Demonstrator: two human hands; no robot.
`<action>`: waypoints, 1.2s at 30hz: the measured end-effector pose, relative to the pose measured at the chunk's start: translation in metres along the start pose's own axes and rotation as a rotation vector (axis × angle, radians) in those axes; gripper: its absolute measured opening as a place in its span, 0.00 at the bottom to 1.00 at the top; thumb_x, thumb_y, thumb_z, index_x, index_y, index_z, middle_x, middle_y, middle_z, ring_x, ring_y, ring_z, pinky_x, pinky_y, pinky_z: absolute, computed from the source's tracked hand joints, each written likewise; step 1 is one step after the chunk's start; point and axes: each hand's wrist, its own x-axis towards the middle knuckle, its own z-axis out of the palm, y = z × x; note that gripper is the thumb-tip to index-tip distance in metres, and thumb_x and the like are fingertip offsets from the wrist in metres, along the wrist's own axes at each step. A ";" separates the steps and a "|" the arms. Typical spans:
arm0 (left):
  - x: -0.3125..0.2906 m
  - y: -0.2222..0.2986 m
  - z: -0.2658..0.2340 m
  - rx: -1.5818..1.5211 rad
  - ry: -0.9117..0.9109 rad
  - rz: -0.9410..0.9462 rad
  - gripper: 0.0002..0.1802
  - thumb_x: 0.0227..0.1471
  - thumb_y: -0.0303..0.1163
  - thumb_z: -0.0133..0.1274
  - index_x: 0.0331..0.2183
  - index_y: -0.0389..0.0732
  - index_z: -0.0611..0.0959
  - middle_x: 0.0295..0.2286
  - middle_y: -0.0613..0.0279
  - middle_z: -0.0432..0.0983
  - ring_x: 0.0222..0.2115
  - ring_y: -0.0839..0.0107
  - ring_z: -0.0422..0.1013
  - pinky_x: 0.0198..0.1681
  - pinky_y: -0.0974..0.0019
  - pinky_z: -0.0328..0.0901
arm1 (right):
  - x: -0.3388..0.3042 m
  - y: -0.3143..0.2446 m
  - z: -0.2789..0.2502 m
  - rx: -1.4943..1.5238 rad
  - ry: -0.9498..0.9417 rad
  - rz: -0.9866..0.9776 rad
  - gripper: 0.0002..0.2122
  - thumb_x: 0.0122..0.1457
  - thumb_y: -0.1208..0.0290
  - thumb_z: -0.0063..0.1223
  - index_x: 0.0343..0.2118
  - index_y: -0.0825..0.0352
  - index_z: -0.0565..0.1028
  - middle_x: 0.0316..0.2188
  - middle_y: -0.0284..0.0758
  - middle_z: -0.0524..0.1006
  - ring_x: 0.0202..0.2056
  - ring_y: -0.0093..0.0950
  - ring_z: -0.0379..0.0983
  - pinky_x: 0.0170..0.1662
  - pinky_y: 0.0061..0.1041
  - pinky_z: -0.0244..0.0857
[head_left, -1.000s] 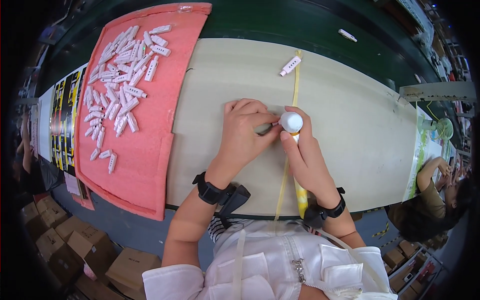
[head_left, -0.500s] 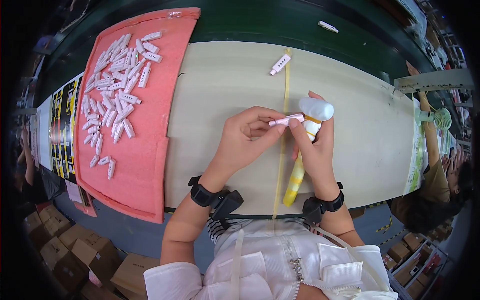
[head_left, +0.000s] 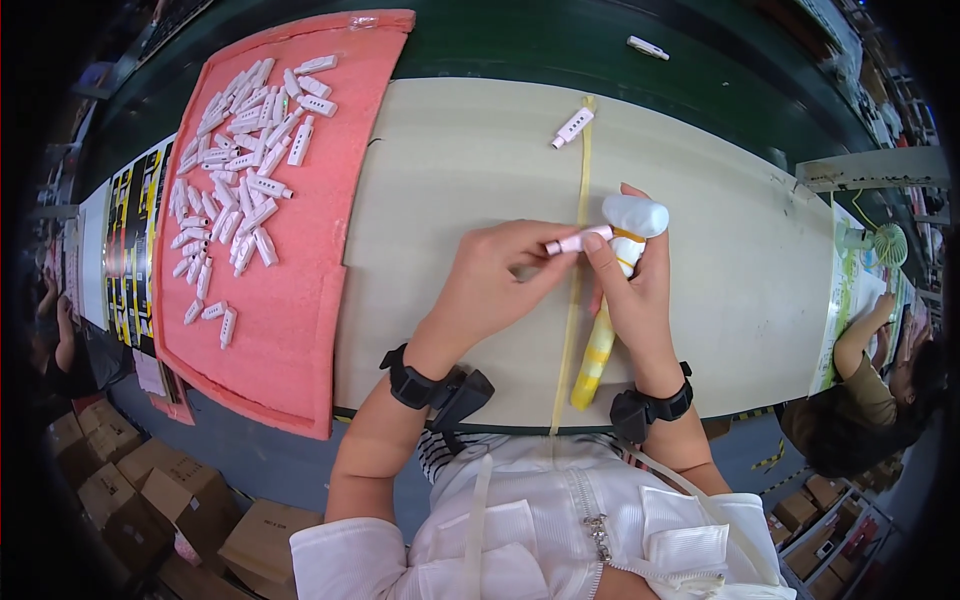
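Note:
Between both hands is a small pale pink stick-shaped device [head_left: 578, 242] with a narrower tip. My left hand [head_left: 488, 272] pinches its left end, fingers closed. My right hand [head_left: 634, 305] is closed too, its thumb on the device's right end. That same hand also holds a mallet [head_left: 636, 214] with a rounded white head and a handle wrapped in yellow; its palm side is hidden. Beyond the hands, a similar pink device [head_left: 573, 128] with a row of dark marks lies on the beige table sheet [head_left: 455, 150].
Many pink devices [head_left: 245, 170] lie heaped on a raised-edge pink foam mat [head_left: 285, 345] at left. Yellow tape [head_left: 570, 340] runs across the sheet. Another device [head_left: 648, 47] rests on the dark green surface behind. A person [head_left: 870, 385] and a small fan [head_left: 889, 244] are at right.
The pink device has turned a little between my hands, its right end now under my right thumb. My left fingers have curled in more. At right, the other person's arm has come down.

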 end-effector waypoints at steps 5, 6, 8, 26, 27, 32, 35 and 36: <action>0.014 0.006 -0.059 -0.165 0.621 0.207 0.13 0.65 0.31 0.55 0.47 0.32 0.82 0.35 0.55 0.82 0.38 0.73 0.79 0.43 0.68 0.74 | -0.002 -0.004 0.002 -0.004 0.011 0.010 0.28 0.65 0.70 0.58 0.64 0.64 0.56 0.37 0.32 0.73 0.28 0.15 0.69 0.23 0.16 0.64; 0.019 0.011 -0.076 -0.304 0.769 0.225 0.13 0.66 0.32 0.53 0.46 0.33 0.82 0.36 0.56 0.82 0.38 0.72 0.78 0.44 0.68 0.74 | -0.001 -0.003 0.002 -0.004 0.005 0.008 0.28 0.65 0.70 0.57 0.64 0.64 0.56 0.36 0.31 0.73 0.27 0.15 0.69 0.23 0.16 0.64; 0.022 0.013 -0.093 -0.448 0.910 0.239 0.14 0.67 0.34 0.52 0.44 0.33 0.83 0.36 0.56 0.81 0.38 0.72 0.78 0.45 0.67 0.73 | -0.001 -0.002 0.000 -0.009 -0.004 0.006 0.28 0.65 0.71 0.57 0.64 0.64 0.56 0.36 0.31 0.74 0.27 0.15 0.69 0.23 0.16 0.64; 0.091 0.002 -0.010 0.657 0.085 0.208 0.12 0.49 0.25 0.66 0.38 0.34 0.85 0.32 0.53 0.81 0.29 0.68 0.78 0.34 0.68 0.73 | 0.000 0.001 0.000 -0.047 0.001 0.016 0.26 0.65 0.74 0.55 0.64 0.63 0.58 0.36 0.31 0.74 0.23 0.15 0.68 0.22 0.16 0.64; 0.080 0.005 -0.008 0.631 0.080 0.162 0.12 0.48 0.25 0.66 0.37 0.34 0.85 0.32 0.52 0.82 0.29 0.67 0.78 0.34 0.68 0.73 | -0.001 0.002 -0.001 -0.046 -0.005 -0.002 0.25 0.66 0.73 0.53 0.64 0.63 0.58 0.36 0.31 0.74 0.23 0.16 0.68 0.22 0.16 0.64; 0.022 0.007 -0.001 0.538 0.097 0.119 0.13 0.46 0.23 0.66 0.37 0.35 0.86 0.32 0.55 0.82 0.29 0.66 0.79 0.33 0.68 0.73 | -0.008 -0.010 -0.002 -0.003 -0.130 0.029 0.22 0.70 0.70 0.42 0.65 0.63 0.58 0.36 0.33 0.74 0.23 0.17 0.68 0.22 0.17 0.64; 0.010 -0.004 0.001 0.514 0.106 0.146 0.14 0.44 0.23 0.66 0.38 0.37 0.86 0.31 0.58 0.82 0.30 0.66 0.78 0.36 0.66 0.73 | -0.010 -0.011 0.001 -0.080 -0.178 0.042 0.21 0.71 0.69 0.38 0.65 0.63 0.58 0.35 0.33 0.73 0.23 0.17 0.68 0.22 0.18 0.64; 0.009 -0.008 -0.001 0.574 0.147 0.219 0.14 0.43 0.23 0.67 0.37 0.38 0.87 0.30 0.60 0.81 0.31 0.66 0.77 0.39 0.65 0.72 | -0.010 -0.011 0.002 -0.119 -0.196 0.046 0.21 0.71 0.68 0.36 0.66 0.63 0.57 0.35 0.34 0.73 0.22 0.17 0.68 0.22 0.18 0.64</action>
